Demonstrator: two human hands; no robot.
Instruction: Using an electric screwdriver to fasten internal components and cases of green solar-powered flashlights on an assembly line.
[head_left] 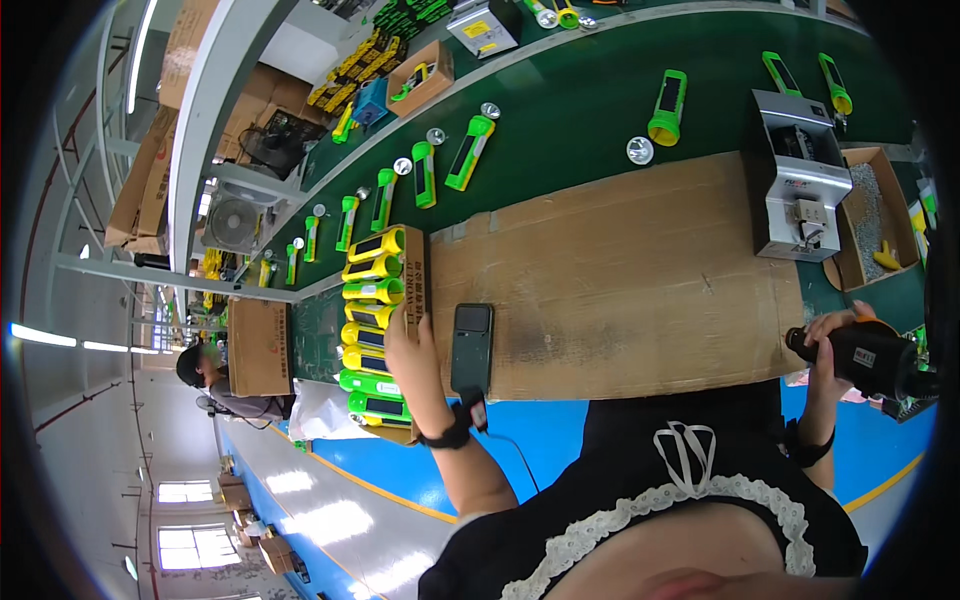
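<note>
Flashlights, yellow and green, fill a cardboard box that the left hand touches with open fingers; the right hand grips a black power screwdriver.

Phone laid on cardboard sheet; tray of flashlights placed left of it, screw feeder right, conveyor belt behind.

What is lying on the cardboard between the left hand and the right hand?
In the head view, only a dark phone beside the left hand; bare cardboard sheet toward the right hand.
</note>
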